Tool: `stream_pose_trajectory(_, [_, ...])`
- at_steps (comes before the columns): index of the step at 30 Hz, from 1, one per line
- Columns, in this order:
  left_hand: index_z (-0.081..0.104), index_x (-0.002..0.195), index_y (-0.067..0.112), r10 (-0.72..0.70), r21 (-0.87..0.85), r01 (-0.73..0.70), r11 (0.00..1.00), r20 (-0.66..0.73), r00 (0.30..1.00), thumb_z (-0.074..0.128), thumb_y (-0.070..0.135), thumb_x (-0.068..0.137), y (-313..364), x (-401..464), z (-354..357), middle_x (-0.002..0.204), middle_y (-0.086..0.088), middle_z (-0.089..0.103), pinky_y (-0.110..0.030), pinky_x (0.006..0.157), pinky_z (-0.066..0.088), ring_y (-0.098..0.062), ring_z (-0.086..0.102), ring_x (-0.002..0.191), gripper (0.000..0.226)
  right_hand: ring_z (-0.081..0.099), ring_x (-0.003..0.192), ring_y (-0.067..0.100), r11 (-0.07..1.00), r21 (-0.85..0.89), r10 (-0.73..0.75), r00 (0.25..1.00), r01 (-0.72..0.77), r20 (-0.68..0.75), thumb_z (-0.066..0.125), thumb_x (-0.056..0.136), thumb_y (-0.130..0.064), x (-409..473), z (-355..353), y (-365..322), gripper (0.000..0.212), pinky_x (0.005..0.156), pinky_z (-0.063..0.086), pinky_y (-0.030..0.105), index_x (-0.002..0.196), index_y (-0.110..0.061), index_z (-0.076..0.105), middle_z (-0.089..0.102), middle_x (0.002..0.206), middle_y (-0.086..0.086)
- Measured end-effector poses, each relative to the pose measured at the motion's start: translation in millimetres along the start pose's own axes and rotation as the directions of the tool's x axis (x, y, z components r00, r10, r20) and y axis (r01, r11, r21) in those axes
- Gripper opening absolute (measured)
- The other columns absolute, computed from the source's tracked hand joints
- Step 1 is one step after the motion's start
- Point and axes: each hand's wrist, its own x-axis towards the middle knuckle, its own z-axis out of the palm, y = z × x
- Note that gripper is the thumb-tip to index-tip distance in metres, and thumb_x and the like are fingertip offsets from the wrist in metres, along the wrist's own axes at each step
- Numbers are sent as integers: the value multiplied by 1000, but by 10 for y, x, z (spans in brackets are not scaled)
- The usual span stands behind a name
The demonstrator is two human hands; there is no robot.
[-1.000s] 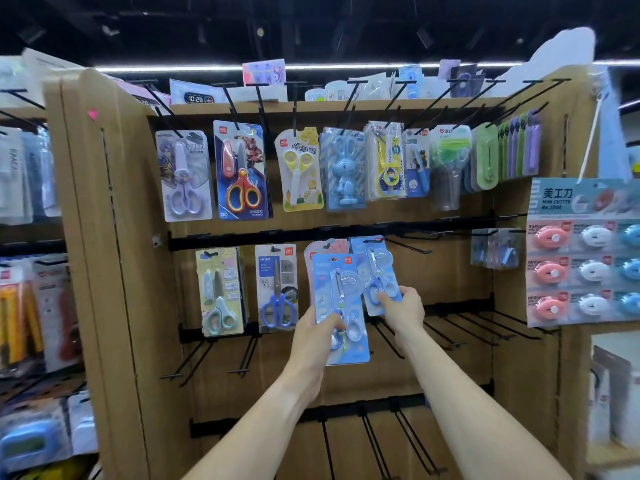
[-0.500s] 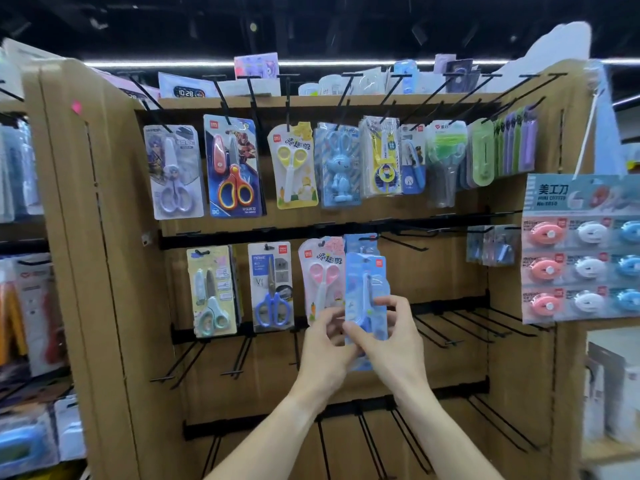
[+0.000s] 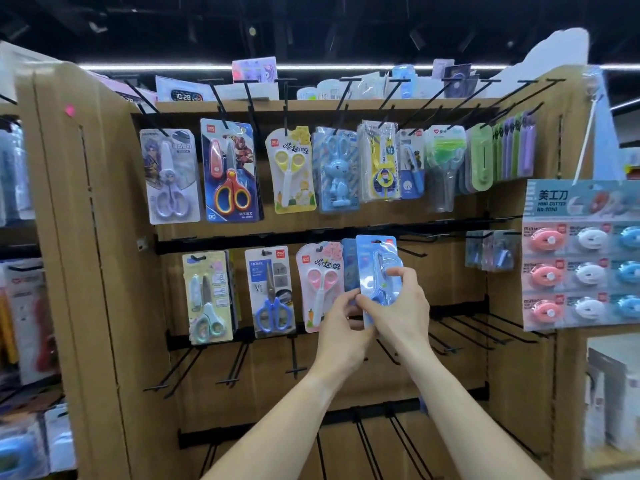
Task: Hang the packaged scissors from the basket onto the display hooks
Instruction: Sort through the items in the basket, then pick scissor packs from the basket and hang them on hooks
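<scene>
Blue scissors pack [image 3: 378, 268]: raised to the middle-row display hook [image 3: 414, 240], top hole level with it for threading. Right hand [image 3: 398, 306] grips its blister; left hand [image 3: 341, 315] pinches the lower edge, steadying.

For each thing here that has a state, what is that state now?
Blue scissors pack: held up at the middle hook row by both hands.
Right hand: grips the pack.
Left hand: pinches its lower edge.
Pink scissors pack: hanging.
Hooks at lower right: bare.
</scene>
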Motion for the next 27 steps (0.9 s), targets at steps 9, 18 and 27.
stream_pose_trajectory(9, [46,149,38,29,184,-36,982,36,999,76,19,96,-106,-22,-134,131,16,60,-8,76,53,2,63,107,63,52,98,20,978,-207,56,995,-38,83,85,76,-40,291,224,85,65,81,47,36,126,-28,46,55,114,4])
stream_pose_trajectory(18, [44,155,41,121,438,-134,889,57,991,61,17,105,-303,-102,-478,149,15,53,-29,115,44,-3,51,135,58,59,115,29,964,-266,55,993,-25,104,83,82,-37,143,346,237,65,83,48,38,134,-27,46,56,130,9])
stream_pose_trajectory(27, [50,153,33,139,709,-102,698,5,990,60,21,105,-924,-1395,-1623,145,15,54,-22,109,43,-2,51,134,51,58,113,-3,984,111,-173,910,141,378,81,87,-30,-1893,597,280,45,96,45,18,126,-31,60,65,121,-17])
